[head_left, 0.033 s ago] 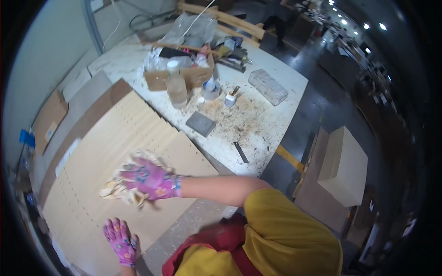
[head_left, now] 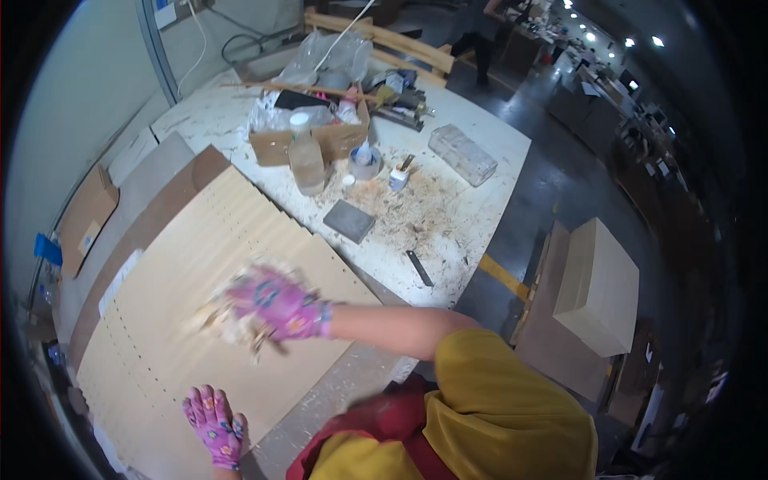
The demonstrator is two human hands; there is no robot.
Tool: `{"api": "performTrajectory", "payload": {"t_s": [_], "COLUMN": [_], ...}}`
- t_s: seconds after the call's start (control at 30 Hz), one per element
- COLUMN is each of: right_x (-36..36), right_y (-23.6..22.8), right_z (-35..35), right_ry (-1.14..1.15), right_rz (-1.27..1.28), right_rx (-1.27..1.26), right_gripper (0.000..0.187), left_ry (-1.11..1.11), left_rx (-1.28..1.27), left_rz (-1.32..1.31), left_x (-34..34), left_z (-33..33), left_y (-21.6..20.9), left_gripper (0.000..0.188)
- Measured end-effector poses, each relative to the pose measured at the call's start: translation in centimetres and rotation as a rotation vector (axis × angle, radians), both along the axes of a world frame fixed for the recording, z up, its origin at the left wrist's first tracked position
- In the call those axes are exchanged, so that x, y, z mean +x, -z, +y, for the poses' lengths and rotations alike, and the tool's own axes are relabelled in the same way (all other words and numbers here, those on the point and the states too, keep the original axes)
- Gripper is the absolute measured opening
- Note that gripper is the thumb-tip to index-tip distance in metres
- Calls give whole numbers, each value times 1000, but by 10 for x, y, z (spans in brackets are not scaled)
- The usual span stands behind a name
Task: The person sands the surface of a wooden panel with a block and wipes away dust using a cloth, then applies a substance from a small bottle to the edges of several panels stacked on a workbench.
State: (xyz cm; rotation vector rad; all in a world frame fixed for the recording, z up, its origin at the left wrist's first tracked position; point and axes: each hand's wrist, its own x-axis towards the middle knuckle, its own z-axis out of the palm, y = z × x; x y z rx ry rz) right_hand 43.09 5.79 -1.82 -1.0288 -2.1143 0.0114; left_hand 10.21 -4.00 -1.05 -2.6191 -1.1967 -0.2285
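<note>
Currently, the right hand (head_left: 276,304), in a pink floral glove, is placed over a crumpled cream rag (head_left: 218,320) on the upper face of the panel stack (head_left: 160,328). This hand is blurred; whether its fingers grip the rag or only bear on it cannot be told. The left hand (head_left: 213,424), gloved to match, is released: palm down, fingers extended and slightly spread, positioned over the near part of the stack with nothing in its grasp. The rag lies around the middle of the top panel, its loose folds projecting beyond the fingers on the left and near sides. The panels are pale, with rows of small dark holes; their edges are offset in steps along the side toward the bench (head_left: 484,208). On the bench, a clear bottle (head_left: 306,168) with a white cap stands in front of an open box (head_left: 268,150) filled with mixed items. To the bottle's right are a tape roll (head_left: 364,170), with a small nozzle bottle inside its ring, and a white jar (head_left: 398,178). Nearer the stack lies a flat grey block (head_left: 349,220). Shavings (head_left: 408,220) cover the surface beside it, and a narrow black strip (head_left: 419,268) lies at their near edge.
</note>
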Motion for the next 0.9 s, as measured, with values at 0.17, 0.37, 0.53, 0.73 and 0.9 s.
{"api": "performTrajectory", "payload": {"t_s": [0.17,0.37,0.53,0.73,0.9], "right_x": [168,157,-50,-175,36], "right_y": [-15,-24,-14,-63,-21], "right_z": [-18,-42,-21,-28,-17], "right_ry": [800,787,495,64,595], "right_rz": [-14,514,-52,-386,-356], "right_rx": [-589,49,-167,-249,-327], "right_gripper": [27,25,46,64,43], "left_ry": [58,102,169,461,262], "left_rx": [1,-86,-167,-264,-248], "left_rz": [-61,-125,-248,-224,-115], "left_x": [13,2,1,-25,-117], "left_z": [4,-2,2,10,-32], "left_y": [-7,-13,-19,-6,4], "left_gripper": [49,52,46,39,48]}}
